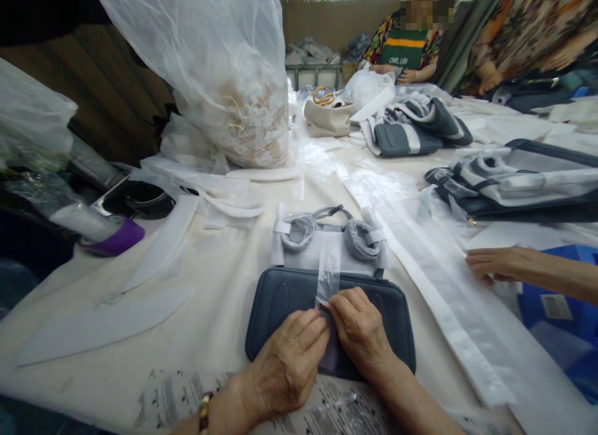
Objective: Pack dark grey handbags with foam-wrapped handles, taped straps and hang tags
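Note:
A dark blue-grey handbag (268,307) lies flat on the table in front of me. A translucent white wrapping strip (329,267) runs down over its middle. My left hand (292,360) and my right hand (359,332) are both closed, with fingertips pinching the strip close together on the bag's front. Beyond the bag's top edge lie its coiled grey straps (299,232), wrapped and held with white bands. Under my forearms, a clear printed plastic bag (187,397) lies along the near edge.
A large clear sack (233,98) of scraps stands at the back left. White foam pieces (103,326) and a purple-rimmed tape roll (114,235) lie left. Wrapped bags (411,136) and long white strips (420,285) are right. Another person's hand (504,263) reaches over a blue box (555,316).

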### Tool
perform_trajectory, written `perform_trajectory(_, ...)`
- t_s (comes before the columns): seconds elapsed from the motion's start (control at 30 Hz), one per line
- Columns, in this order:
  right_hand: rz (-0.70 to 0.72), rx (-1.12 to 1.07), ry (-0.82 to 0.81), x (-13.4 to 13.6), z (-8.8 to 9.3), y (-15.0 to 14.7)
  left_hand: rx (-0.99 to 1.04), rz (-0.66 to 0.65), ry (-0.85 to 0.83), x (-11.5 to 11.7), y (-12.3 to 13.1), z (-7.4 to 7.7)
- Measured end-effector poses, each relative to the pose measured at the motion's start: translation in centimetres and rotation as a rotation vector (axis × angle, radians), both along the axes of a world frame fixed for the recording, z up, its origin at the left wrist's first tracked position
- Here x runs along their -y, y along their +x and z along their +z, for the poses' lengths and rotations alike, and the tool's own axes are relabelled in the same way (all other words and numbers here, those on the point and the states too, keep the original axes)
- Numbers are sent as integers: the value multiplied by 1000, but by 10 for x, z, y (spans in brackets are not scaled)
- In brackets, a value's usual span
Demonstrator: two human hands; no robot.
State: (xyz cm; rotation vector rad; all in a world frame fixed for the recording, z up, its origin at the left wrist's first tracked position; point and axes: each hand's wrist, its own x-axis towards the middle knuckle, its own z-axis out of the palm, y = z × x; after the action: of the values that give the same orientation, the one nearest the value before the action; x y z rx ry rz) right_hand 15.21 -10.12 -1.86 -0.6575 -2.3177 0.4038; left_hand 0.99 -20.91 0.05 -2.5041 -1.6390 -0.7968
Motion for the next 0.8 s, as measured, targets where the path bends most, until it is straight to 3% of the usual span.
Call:
perform_trajectory(0.17,-51,0,30,0,2,-6,-140,39,94,-3,12,-11)
perform_trajectory(0.27,-142,-103,-20,3,15,-1,-165,57,100,-3,11,-11)
perform_trajectory(0.33,-194,-165,-13,6,30,18,-181,72,92,-2,11,-11)
perform_trajectory(0.43,-334,-156,107,7,51,72,-185,75,115,-2,13,-8)
perform_trajectory(0.53,-555,-75,207,11,58,142,-181,68,183,0,12,-8)
perform_trajectory(0.67,-751,123,194,19,33,223,-258,-18,289,-6,-1,-29)
perform_trajectory(0.8,-985,337,277,19,-1,273,-214,-21,430,-18,-9,-52)
